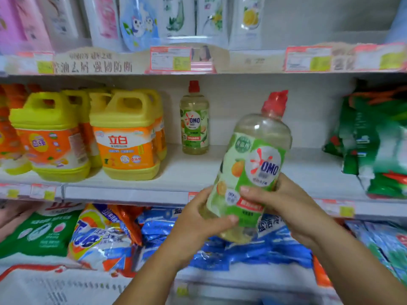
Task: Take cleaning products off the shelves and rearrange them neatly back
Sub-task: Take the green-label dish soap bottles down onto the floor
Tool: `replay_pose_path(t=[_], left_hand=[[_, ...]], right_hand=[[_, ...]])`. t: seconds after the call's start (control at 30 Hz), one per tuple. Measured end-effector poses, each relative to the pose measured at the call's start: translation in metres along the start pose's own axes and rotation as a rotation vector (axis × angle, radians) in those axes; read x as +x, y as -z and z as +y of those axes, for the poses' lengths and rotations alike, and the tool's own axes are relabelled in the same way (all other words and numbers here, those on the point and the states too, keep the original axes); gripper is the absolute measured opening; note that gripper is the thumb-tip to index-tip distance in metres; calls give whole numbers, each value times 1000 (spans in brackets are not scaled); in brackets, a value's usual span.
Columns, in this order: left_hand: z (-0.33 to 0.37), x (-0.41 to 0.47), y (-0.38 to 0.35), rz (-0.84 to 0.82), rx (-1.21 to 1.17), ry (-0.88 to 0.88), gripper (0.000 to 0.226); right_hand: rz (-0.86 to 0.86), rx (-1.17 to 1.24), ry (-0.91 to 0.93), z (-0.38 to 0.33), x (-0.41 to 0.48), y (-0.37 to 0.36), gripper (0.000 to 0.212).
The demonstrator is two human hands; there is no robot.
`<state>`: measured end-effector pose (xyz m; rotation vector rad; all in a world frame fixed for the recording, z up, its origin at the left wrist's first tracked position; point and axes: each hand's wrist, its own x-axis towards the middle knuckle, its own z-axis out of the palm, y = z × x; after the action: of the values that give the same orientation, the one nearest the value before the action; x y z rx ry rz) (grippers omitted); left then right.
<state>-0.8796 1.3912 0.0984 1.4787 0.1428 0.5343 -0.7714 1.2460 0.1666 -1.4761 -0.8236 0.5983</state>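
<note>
You have a clear bottle (pixel 251 170) with a red cap and a green label clamped between both hands, out in front of the middle shelf (pixel 198 170) and tipped so the cap leans up and to your right. Your left hand (pixel 198 219) cups the lower body from the left with the thumb across the front near the base, and your right hand (pixel 284 205) wraps the label from the right, thumb laid over its lower part. The hands sit close together, each closed on the bottle, neither on anything else.

Beyond your left hand, a second bottle (pixel 194 122) of the same kind stands upright at the back of the shelf, alone. Farther to your left the yellow jugs (pixel 126 137) stand in a tidy group. Past your right hand a stack of green bags (pixel 374 146) slumps on the same shelf. Under your hands, the lower shelf holds soap powder bags (pixel 99 234) heaped loosely.

By the look of it you are in the middle of the job: the board between the standing bottle and the green bags is bare, so that stretch seems emptied, with one bottle back in place and this one in hand. Whether more bottles wait out of view, I cannot tell. Left to do: stand this one upright beside its twin, label forward, then deal with the bags.
</note>
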Motion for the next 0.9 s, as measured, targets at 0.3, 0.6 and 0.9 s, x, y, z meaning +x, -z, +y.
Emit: replay_pose_path(t=[0.3, 0.6, 0.9], left_hand=[[-17, -22, -46, 90, 617, -227, 86], [-6, -16, -37, -342, 168, 148, 111], [-16, -21, -57, -57, 397, -68, 73]], right_hand=[[434, 180, 158, 16, -19, 35, 96], [210, 314, 200, 24, -31, 59, 105], [289, 73, 141, 18, -27, 56, 72]])
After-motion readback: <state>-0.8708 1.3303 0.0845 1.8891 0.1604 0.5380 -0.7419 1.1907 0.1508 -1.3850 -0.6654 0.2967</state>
